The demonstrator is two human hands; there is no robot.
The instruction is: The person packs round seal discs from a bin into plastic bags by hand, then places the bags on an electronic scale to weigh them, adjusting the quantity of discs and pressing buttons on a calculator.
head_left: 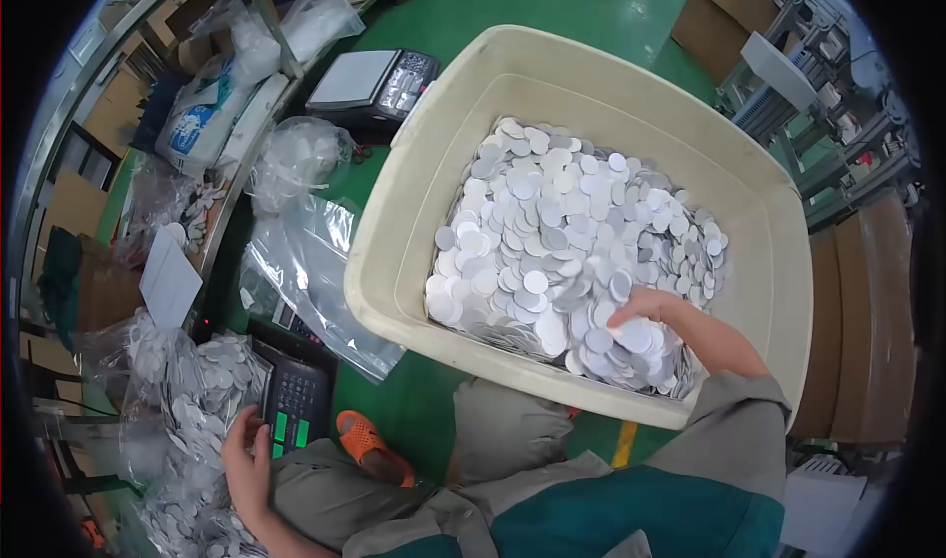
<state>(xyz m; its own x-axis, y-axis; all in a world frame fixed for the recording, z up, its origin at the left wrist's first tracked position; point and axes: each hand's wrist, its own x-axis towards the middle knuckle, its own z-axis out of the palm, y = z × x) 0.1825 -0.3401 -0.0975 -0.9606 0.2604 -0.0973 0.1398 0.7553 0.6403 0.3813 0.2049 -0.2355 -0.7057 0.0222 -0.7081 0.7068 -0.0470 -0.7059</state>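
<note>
A large cream plastic bin [394,292] holds a heap of thin round white and silvery discs [552,203]. My right hand [665,312] reaches into the near right part of the heap. Its thumb presses on a clump of discs, and its other fingers are hidden under them. Down at the left, my left hand [246,459] is beside a clear plastic bag [212,376] full of similar discs. The fingers of that hand are apart, with nothing visible in them. Just right of it is a black scale [301,391] with green keys, partly covered by the bag.
Another scale [360,85] stands on the green floor behind the bin. Flat clear plastic bags [315,267] lie left of the bin. A metal-framed shelf [266,21] holds bags at the far left. Cardboard [857,312] and metal equipment [808,95] are at the right.
</note>
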